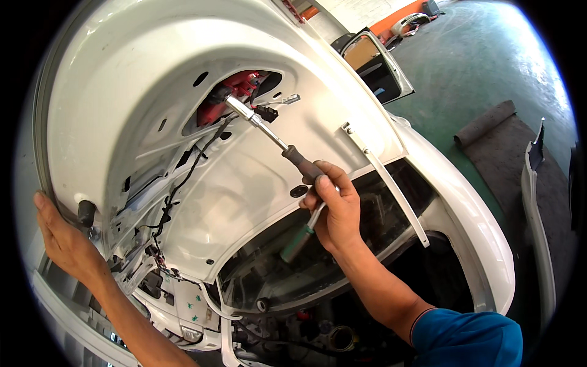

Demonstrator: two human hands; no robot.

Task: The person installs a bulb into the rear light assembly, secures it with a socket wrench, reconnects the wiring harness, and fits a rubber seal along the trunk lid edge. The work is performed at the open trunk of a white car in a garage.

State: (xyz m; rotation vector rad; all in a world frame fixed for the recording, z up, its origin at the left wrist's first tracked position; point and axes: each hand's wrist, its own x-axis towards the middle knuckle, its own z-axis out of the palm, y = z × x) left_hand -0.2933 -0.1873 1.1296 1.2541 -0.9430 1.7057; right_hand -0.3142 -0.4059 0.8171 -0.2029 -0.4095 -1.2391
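My left hand [64,241] grips the rubber-trimmed edge of the raised white lid [92,134], near a black rubber bump stop [85,213]. My right hand [327,202] is closed round the dark handle of a socket driver [299,162]. Its chrome socket end [241,105] reaches into an oval opening holding a red lamp part [211,112], with connectors beside it. The same hand also holds a screwdriver with a green handle [296,243], pointing down. A dark wiring harness [174,199] runs along the lid's inner side.
A long white strip [394,196] lies over the panel at right, above dark glass. A detached door [382,67] stands at the back. On the green floor [489,55] are a dark mat [483,128] and a long trim piece [532,226]. Car parts [411,23] line the orange wall.
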